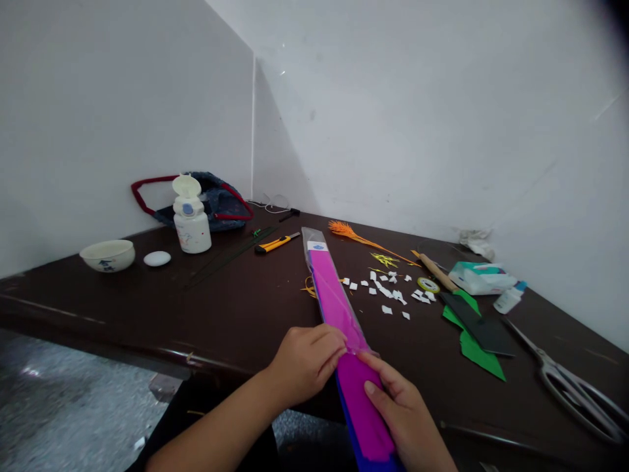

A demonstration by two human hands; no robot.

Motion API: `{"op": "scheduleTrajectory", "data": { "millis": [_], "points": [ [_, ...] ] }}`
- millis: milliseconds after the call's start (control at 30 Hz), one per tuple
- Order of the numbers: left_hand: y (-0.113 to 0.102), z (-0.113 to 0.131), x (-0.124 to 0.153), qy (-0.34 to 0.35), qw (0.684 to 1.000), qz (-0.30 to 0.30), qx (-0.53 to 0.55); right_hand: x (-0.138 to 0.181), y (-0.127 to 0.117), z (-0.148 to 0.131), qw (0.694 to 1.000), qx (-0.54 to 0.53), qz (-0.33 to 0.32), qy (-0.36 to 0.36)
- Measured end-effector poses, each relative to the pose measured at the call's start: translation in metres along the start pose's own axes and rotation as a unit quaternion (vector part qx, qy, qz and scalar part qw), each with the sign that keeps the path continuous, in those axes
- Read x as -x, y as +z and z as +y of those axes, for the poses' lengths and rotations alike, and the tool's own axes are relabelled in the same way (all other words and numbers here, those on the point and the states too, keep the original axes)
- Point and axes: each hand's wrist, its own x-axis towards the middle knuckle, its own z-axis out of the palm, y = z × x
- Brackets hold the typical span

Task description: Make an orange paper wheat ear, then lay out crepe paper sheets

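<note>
A long folded strip of magenta paper, with blue paper along its edge, extends past the table's front edge. Its far part lies inside a clear plastic sleeve with a white label at the far end. The near part sticks out bare. My left hand is closed in a pinch on the sleeve's near end. Around the bare magenta paper, my right hand is closed, thumb on top. Small white paper pieces lie scattered right of the sleeve.
At the left stand a bowl, a white oval object, a bottle and a bag. A yellow cutter lies behind the sleeve's left side. Scissors, green paper and tape are at right.
</note>
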Motion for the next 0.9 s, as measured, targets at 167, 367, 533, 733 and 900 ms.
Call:
{"op": "scheduleTrajectory", "data": {
  "millis": [167,367,533,733,900],
  "points": [
    [-0.003,0.003,0.007,-0.004,1.0,-0.009,-0.012,0.0,0.003,-0.002,0.999,0.01,-0.031,0.006],
    [-0.009,0.005,0.015,-0.032,0.998,-0.033,-0.037,0.003,0.002,-0.002,0.999,0.025,-0.038,0.006],
    [-0.012,0.004,0.016,-0.046,0.996,-0.057,-0.05,0.003,-0.005,0.008,0.996,0.072,-0.045,-0.009],
    [-0.013,0.006,0.014,-0.078,0.992,-0.099,-0.005,0.001,-0.011,0.012,0.993,0.098,-0.056,-0.037],
    [-0.027,-0.009,0.0,-0.197,0.972,-0.082,0.097,0.0,-0.014,0.012,0.98,0.153,-0.05,-0.116]
  ]
}}
